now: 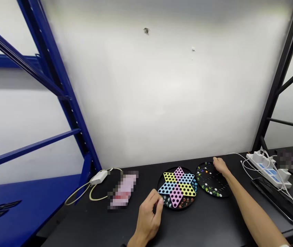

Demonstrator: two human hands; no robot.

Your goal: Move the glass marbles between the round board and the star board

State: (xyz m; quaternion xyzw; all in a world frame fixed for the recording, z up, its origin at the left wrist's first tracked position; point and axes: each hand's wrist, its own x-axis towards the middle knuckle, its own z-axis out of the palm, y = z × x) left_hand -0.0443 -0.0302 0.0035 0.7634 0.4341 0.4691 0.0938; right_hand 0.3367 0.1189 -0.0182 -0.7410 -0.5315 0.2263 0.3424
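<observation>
My left hand [148,214] is beside the front left rim of a Chinese checkers board [178,183]. Its thumb and forefinger curl together; I cannot make out what, if anything, is between them. A star of pink, yellow and blue points with dark holes covers the board, and marbles show in the black tray around it. My right hand [220,165] reaches to the back right of a round black tray [214,178] with a ring of hollows. Green and white marbles and an orange one lie in it. The right fingers are closed, their tips hidden.
At left on the black table [92,226] are a white adapter [99,177] with cables and a blurred pink item [125,187]. A white power strip [267,169] with plugs and a black phone [277,199] lie at right. Blue shelving [66,92] stands left, a white wall behind.
</observation>
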